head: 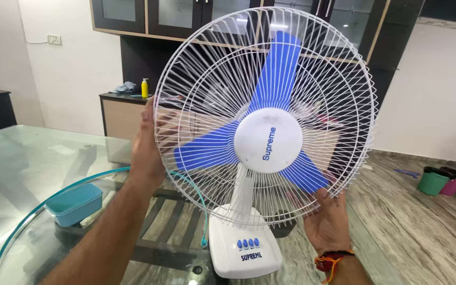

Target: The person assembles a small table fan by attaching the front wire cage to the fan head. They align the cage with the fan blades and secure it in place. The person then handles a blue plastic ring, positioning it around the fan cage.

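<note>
Two bare hands grip a white table fan with three blue blades and a round wire guard (266,140), which stands upright on the round glass-topped bench (22,158), near its right edge. The left hand (148,143) lies flat against the left rim of the guard, palm toward the wires, fingers extended and wrapping behind the cage; how far they curl at the back cannot be seen. The right hand (327,217) supports the guard at its lower right, palm up, fingertips hooked over the outer ring in a half-closed hold. A red and orange thread band (331,260) circles the right wrist. The fan's white base with four blue push buttons (245,249) rests on the glass directly below the guard, at the near edge of the picture.

On the bench, left of the fan and well apart from it, sits a teal rectangular plastic box (75,203). Farther back, against the wall, a dark sideboard (120,113) carries a yellow bottle (144,88) and a crumpled blue cloth (125,87). Dark glass-fronted cabinets (149,15) hang above. At the far right, on the wood-patterned floor (423,232), stand small green and pink pots (449,183).
</note>
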